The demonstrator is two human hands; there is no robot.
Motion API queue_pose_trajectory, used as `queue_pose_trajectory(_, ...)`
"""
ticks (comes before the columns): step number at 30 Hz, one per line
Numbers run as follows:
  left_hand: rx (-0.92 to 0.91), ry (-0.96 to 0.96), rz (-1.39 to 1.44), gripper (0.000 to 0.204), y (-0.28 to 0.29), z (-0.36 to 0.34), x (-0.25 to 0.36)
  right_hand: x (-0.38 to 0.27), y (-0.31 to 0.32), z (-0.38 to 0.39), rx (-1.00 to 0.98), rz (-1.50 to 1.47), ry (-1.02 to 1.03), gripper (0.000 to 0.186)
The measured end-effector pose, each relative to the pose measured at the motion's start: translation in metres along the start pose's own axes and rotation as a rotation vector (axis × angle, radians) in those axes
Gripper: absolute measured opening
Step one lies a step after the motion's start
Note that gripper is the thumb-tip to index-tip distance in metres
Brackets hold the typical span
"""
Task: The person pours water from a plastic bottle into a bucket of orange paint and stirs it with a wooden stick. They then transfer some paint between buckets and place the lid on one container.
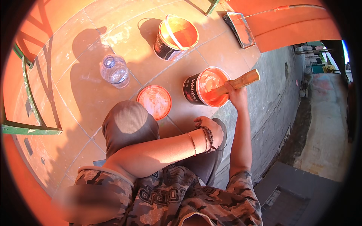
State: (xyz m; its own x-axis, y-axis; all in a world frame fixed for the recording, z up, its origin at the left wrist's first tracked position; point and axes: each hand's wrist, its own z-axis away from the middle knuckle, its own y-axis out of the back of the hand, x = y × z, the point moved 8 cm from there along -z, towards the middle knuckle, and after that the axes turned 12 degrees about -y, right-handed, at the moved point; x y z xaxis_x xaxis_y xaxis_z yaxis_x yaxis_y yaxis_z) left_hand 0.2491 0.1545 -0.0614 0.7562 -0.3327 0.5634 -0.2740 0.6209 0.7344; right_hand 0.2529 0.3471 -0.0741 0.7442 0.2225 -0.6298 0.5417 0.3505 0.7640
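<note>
My right hand [236,96] is closed round a flat wooden stick [245,79]. The stick leans into an open paint bucket [193,90], its lower end coated in orange. Inside the bucket is orange paint [209,83] with paler swirls. My left arm crosses my body, and my left hand [213,130] rests by my right knee, its fingers loosely curled with nothing seen in them. Dark braided bracelets [206,138] circle that wrist. A round orange-smeared lid [154,102] lies on the tiles, left of the bucket.
Farther off stands a second paint bucket [166,45], its white handle raised. A clear plastic bottle [114,71] stands to the left. A paint tray [240,31] and a long thin pole [279,8] are at the far right. Green metal legs [32,90] stand at left; the tiled floor drops at a grey wall [264,120].
</note>
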Motion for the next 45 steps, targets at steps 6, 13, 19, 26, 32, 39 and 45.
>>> queue_pose_trajectory(6,0.003,-0.011,-0.008,0.028,0.000,-0.003,0.010,-0.024,-0.003,-0.032,-0.016,-0.161,0.149,0.022)
queue_pose_trajectory(13,0.015,-0.006,-0.020,0.029,-0.004,-0.008,0.009,0.019,0.012,-0.017,0.056,0.081,0.057,0.020)
queue_pose_trajectory(19,0.019,-0.015,-0.034,0.029,-0.008,-0.008,0.010,-0.031,-0.019,0.015,-0.132,0.001,-0.023,0.019)
queue_pose_trajectory(26,-0.006,-0.011,-0.032,0.029,-0.004,-0.001,0.019,-0.036,-0.021,-0.024,-0.096,-0.100,0.207,0.017)
queue_pose_trajectory(32,-0.005,-0.018,-0.012,0.029,-0.002,0.007,0.019,0.003,0.008,-0.013,0.026,0.159,0.335,0.018)
queue_pose_trajectory(39,0.012,-0.011,-0.009,0.029,-0.004,0.009,0.017,-0.034,-0.026,0.022,-0.085,0.045,0.113,0.023)
queue_pose_trajectory(45,0.002,-0.023,-0.007,0.030,-0.003,0.012,0.024,-0.049,-0.022,-0.017,-0.047,-0.130,0.154,0.021)
